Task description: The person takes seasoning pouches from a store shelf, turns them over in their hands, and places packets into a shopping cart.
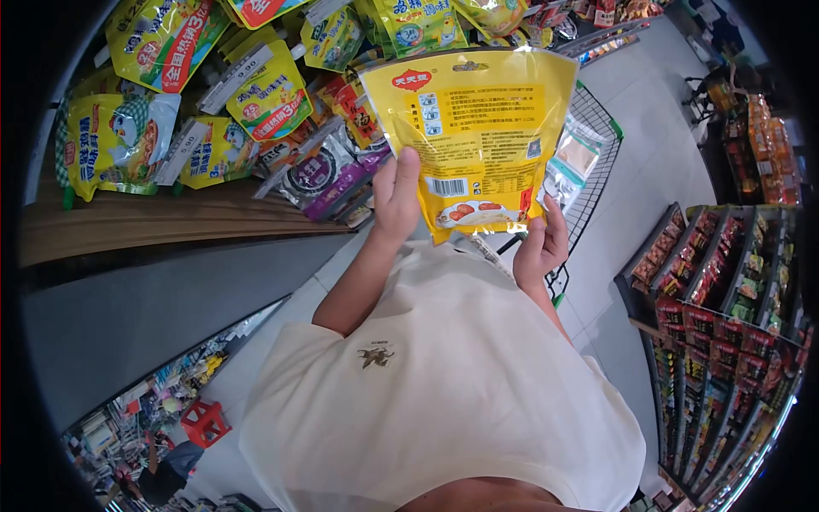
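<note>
A yellow seasoning pouch (478, 162) is held up in front of me, its printed back with a barcode facing me. My left hand (397, 194) grips its lower left edge, with the thumb on the front. At the lower right corner, my right hand (541, 243) pinches the pouch between thumb and fingers. The fingers behind the pouch are partly hidden. Just beyond its right edge a shopping cart (595, 171) shows, with a white and green package (573, 158) inside.
To the left a wooden-edged shelf (171, 224) carries several yellow pouches (119, 141) and a purple and silver packet (328, 175), with price tags. On the right stands a snack rack (725, 282). At lower left are a red basket (205, 424) and a person (166, 469).
</note>
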Motion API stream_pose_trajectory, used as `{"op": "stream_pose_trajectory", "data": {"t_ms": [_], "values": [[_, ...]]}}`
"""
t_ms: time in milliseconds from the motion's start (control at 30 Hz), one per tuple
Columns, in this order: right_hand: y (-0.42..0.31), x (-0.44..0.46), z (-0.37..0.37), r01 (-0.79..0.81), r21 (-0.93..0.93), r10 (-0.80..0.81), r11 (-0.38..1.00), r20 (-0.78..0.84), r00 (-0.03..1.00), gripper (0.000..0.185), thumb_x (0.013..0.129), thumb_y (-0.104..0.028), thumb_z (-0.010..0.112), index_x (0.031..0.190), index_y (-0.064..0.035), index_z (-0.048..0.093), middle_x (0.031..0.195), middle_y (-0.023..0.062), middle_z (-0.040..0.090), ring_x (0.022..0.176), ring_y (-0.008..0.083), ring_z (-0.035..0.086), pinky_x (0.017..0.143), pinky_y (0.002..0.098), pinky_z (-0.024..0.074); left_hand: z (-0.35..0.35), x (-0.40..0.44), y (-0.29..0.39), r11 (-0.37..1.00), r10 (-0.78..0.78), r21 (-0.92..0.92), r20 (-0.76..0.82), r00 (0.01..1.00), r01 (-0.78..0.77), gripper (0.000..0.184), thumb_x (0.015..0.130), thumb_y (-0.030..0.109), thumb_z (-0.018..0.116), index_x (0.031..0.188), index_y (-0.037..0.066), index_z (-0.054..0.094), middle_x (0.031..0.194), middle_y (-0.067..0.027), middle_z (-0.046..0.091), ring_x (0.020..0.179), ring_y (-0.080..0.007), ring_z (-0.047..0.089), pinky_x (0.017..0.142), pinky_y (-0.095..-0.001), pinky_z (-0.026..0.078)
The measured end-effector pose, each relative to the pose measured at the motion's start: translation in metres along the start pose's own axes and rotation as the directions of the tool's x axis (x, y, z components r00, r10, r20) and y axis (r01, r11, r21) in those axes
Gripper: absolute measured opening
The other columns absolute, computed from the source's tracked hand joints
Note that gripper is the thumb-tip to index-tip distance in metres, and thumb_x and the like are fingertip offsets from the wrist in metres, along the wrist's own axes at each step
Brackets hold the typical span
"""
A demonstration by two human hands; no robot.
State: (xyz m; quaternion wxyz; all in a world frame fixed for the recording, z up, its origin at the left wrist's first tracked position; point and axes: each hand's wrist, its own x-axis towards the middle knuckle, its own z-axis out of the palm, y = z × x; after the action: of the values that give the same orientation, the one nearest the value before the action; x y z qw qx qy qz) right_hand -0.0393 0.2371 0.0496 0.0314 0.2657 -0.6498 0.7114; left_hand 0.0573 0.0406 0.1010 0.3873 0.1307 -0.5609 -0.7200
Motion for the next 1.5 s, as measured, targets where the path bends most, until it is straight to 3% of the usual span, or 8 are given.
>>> {"op": "stream_pose_trajectory", "data": {"t_ms": [133, 233, 467, 567, 933, 1233, 1333, 1500], "values": [[-0.014, 0.004, -0.002, -0.095, 0.099, 0.086, 0.991, 0.084, 0.993, 0.033, 0.096, -0.002, 0.052, 0.128, 0.007, 0.05, 0.12, 0.0151, 0.06, 0.098, 0.0122, 0.059, 0.083, 0.0231, 0.0468, -0.004, 0.0, 0.004, 0.999, 0.032, -0.028, -0.017, 0.999, -0.032, 0.045, 0.105, 0.03, 0.037, 0.126, -0.008, 0.05, 0.12, -0.0116, 0.059, 0.106, -0.0142, 0.055, 0.092, -0.0283, 0.043], [-0.014, 0.006, 0.003, -0.081, 0.095, 0.08, 0.992, 0.017, 0.997, 0.035, 0.095, -0.002, 0.049, 0.129, 0.0059, 0.048, 0.095, 0.0106, 0.067, 0.078, 0.0057, 0.057, 0.072, 0.0181, 0.0412, -0.005, 0.003, 0.004, 0.997, 0.016, -0.072, -0.039, 0.999, -0.019, 0.045, 0.105, 0.03, 0.036, 0.127, -0.007, 0.049, 0.121, -0.012, 0.059, 0.107, -0.0151, 0.056, 0.092, -0.0289, 0.044], [-0.007, 0.01, 0.0, -0.183, 0.213, 0.158, 0.96, 0.133, 0.978, 0.038, 0.096, -0.004, 0.047, 0.132, 0.0065, 0.043, 0.097, 0.0164, 0.067, 0.079, 0.0189, 0.065, 0.073, 0.0274, 0.0503, -0.01, 0.007, 0.004, 0.995, -0.017, -0.101, -0.071, 0.997, 0.009, 0.045, 0.105, 0.031, 0.036, 0.126, -0.007, 0.05, 0.119, -0.0119, 0.06, 0.105, -0.0142, 0.057, 0.091, -0.0278, 0.045], [-0.017, 0.02, -0.001, -0.27, 0.197, 0.197, 0.942, 0.327, 0.924, 0.041, 0.095, -0.003, 0.048, 0.134, 0.0062, 0.042, 0.099, 0.0172, 0.066, 0.076, 0.0217, 0.066, 0.073, 0.0303, 0.0523, -0.01, 0.009, 0.008, 0.996, -0.019, -0.088, -0.092, 0.996, 0.011, 0.045, 0.105, 0.032, 0.037, 0.12, -0.007, 0.054, 0.113, -0.0096, 0.062, 0.1, -0.0116, 0.056, 0.087, -0.0262, 0.044], [-0.029, 0.045, 0.009, -0.525, 0.107, 0.393, 0.844, 0.542, 0.743, 0.056, 0.084, 0.006, 0.055, 0.138, 0.0025, 0.04, 0.135, 0.0154, 0.048, 0.12, 0.021, 0.051, 0.1, 0.034, 0.0435, -0.03, 0.011, 0.01, 0.998, 0.001, 0.067, -0.074, 0.997, 0.004, 0.042, 0.105, 0.031, 0.039, 0.108, -0.006, 0.059, 0.1, -0.0072, 0.065, 0.087, -0.0087, 0.056, 0.075, -0.0234, 0.045], [-0.044, 0.053, 0.012, -0.596, 0.36, 0.211, 0.718, 0.703, 0.679, 0.069, 0.084, -0.004, 0.066, 0.143, 0.0012, 0.032, 0.138, 0.0128, 0.047, 0.126, 0.021, 0.047, 0.109, 0.0375, 0.0321, -0.021, 0.012, 0.015, 0.997, -0.043, 0.061, -0.086, 0.995, 0.049, 0.039, 0.105, 0.028, 0.04, 0.11, -0.006, 0.059, 0.101, -0.0073, 0.064, 0.088, -0.009, 0.056, 0.077, -0.0241, 0.045], [-0.04, 0.053, 0.014, -0.607, 0.158, 0.323, 0.779, 0.729, 0.603, 0.064, 0.085, -0.01, 0.07, 0.139, 0.001, 0.038, 0.136, 0.0111, 0.05, 0.124, 0.0188, 0.048, 0.107, 0.0355, 0.0343, -0.024, 0.012, 0.01, 0.995, -0.084, 0.059, -0.003, 0.996, 0.084, 0.041, 0.105, 0.028, 0.038, 0.115, -0.007, 0.056, 0.108, -0.0099, 0.064, 0.094, -0.0113, 0.058, 0.082, -0.0257, 0.046], [-0.041, 0.052, 0.017, -0.666, 0.153, 0.39, 0.73, 0.708, 0.589, 0.056, 0.086, -0.01, 0.07, 0.133, 0.0013, 0.044, 0.129, 0.0088, 0.056, 0.116, 0.0158, 0.053, 0.101, 0.0326, 0.0398, -0.023, 0.015, 0.005, 0.992, -0.114, 0.066, 0.068, 0.991, 0.11, 0.041, 0.105, 0.028, 0.038, 0.117, -0.006, 0.056, 0.106, -0.0098, 0.064, 0.092, -0.0119, 0.059, 0.08, -0.0258, 0.047]]}}
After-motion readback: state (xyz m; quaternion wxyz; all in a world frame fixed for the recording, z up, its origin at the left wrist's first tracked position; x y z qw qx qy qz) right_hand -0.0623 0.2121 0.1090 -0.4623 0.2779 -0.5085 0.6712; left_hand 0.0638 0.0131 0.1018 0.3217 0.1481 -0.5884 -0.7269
